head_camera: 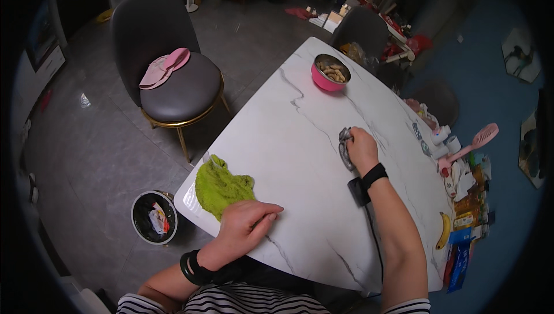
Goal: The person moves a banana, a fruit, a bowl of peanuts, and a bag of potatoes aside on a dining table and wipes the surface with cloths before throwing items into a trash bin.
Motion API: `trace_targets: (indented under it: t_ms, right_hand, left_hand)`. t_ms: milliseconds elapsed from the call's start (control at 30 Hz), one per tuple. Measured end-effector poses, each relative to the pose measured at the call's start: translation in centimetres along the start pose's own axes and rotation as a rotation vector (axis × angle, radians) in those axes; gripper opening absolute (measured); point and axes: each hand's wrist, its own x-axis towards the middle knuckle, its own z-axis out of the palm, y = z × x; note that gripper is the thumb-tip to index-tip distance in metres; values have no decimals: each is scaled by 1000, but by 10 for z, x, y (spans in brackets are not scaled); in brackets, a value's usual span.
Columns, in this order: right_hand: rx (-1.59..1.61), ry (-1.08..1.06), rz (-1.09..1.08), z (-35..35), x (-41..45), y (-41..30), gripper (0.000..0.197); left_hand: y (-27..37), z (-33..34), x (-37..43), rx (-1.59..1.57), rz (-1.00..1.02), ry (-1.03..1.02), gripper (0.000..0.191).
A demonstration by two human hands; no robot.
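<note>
My right hand (362, 149) grips a crumpled grey cloth (345, 151) on the white marble-patterned table (298, 154). Part of that cloth is hidden beneath my fingers. A black rectangular device (357, 193) with a cable lies beside my right wrist. My left hand (246, 225) is over the near left side of the table, nothing visible in it. Its index finger and thumb point right with a small gap between them. Just behind this hand, a bunched lime-green towel (223, 188) lies near the table's left corner. Toward the far end stands a pink metal-lined bowl (329, 82) of peanuts in shells (334, 72).
Along the right edge are a pink handheld fan (482, 136), a white bottle (440, 134), a banana (444, 230) and a blue packet (458, 266). A trash bin (135, 223) stands by the left corner. Beyond it is a grey chair (181, 93) holding pink fabric (156, 73).
</note>
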Motion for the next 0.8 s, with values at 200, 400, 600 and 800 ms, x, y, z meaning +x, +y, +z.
trace_targets:
  t_ms: [200, 400, 600, 800]
  right_hand:
    - [416, -159, -347, 21, -30, -118, 8]
    - [218, -83, -214, 31, 32, -96, 11]
    - [108, -110, -180, 23, 34, -109, 9]
    - [269, -139, -412, 30, -6, -137, 7]
  left_hand:
    - [-2, -6, -2, 27, -30, 20, 13]
    - [1, -3, 1, 6, 44, -8, 12]
    - [1, -3, 0, -25, 82, 49, 13]
    - [-2, -7, -4, 1, 82, 79, 12]
